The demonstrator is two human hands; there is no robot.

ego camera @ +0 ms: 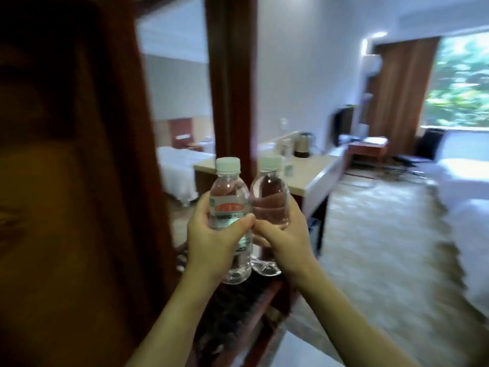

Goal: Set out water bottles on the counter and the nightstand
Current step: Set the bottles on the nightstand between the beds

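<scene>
I hold two clear water bottles with white caps upright in front of me, side by side and touching. My left hand [211,234] grips the left bottle [228,194], which carries a white label with a red mark. My right hand [287,234] grips the right bottle [270,192], whose label is not visible. Beyond them stands a beige counter [309,168] along the left wall. On it are an electric kettle [303,145] and what look like more bottles [285,157], blurred.
A dark wooden panel [79,181] fills the left side, with a mirror [182,128] reflecting a bed. White beds [465,186] line the right. Patterned carpet [375,234] runs ahead toward a desk [367,149], a black chair [423,152] and a window [460,80].
</scene>
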